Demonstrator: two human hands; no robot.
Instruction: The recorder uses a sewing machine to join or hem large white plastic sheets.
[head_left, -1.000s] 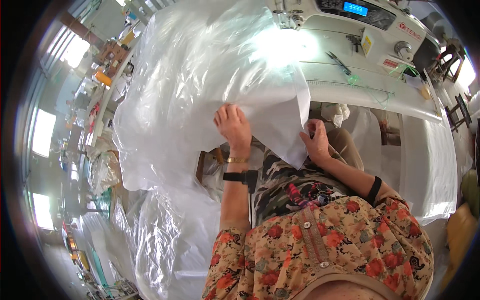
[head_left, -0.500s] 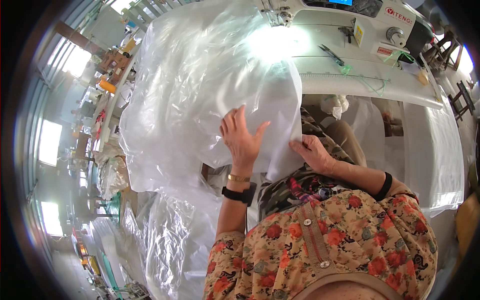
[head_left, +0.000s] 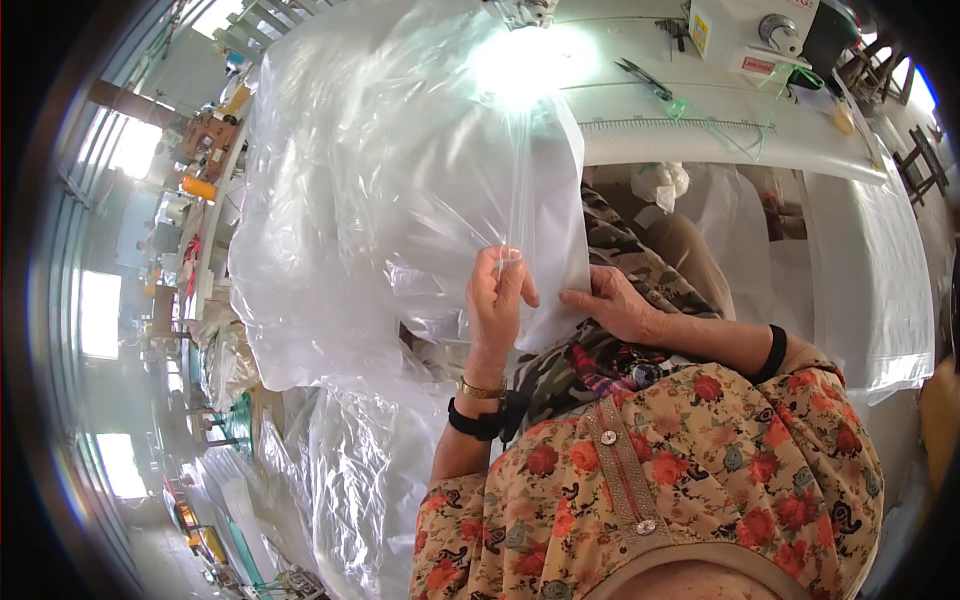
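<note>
A large sheet of clear plastic film [head_left: 330,190] spreads over the sewing machine table, with a white sheet [head_left: 553,200] along its right side. My left hand [head_left: 497,290] is closed on the film, fingers pinched together, and taut creases run from it up toward the bright lamp spot. My right hand [head_left: 615,303] grips the right edge of the white sheet between thumb and fingers, just above my lap. The needle area of the sewing machine [head_left: 525,12] sits at the far side, partly lost in glare.
Thread snips [head_left: 645,80] lie on the table near a ruler strip [head_left: 680,125] and green thread [head_left: 740,148]. A white crumpled bundle [head_left: 660,185] hangs below the table edge. More white sheeting [head_left: 870,290] is at the right, and crinkled film [head_left: 350,470] lies at the lower left.
My left hand has gone from spread flat on the film to pinching it, pulling creases into it. The right hand stays on the sheet's edge. The view has shifted slightly.
</note>
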